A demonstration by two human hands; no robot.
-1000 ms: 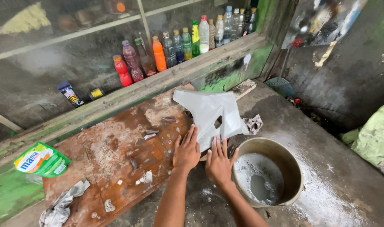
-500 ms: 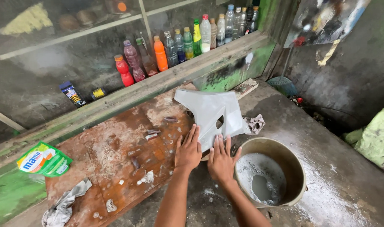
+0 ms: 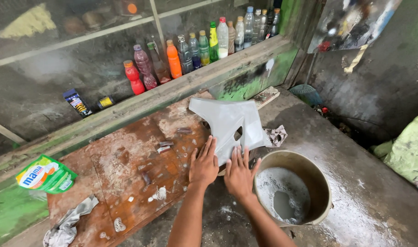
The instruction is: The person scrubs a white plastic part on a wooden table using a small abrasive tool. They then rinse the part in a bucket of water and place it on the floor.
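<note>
Both hands stay put: left hand (image 3: 204, 164) and right hand (image 3: 238, 174), fingers spread flat, gripping nothing, press grey panel (image 3: 229, 123); bucket (image 3: 325, 192) just right of fingers.

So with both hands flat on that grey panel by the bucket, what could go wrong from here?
1. The grey panel lies at the edge of the wet, rusty board; under the left hand and right hand it might slide off.
2. The bucket of soapy water stands right beside the right hand; a push could tip it.
3. Small scraps on the board could scratch the panel.
</note>
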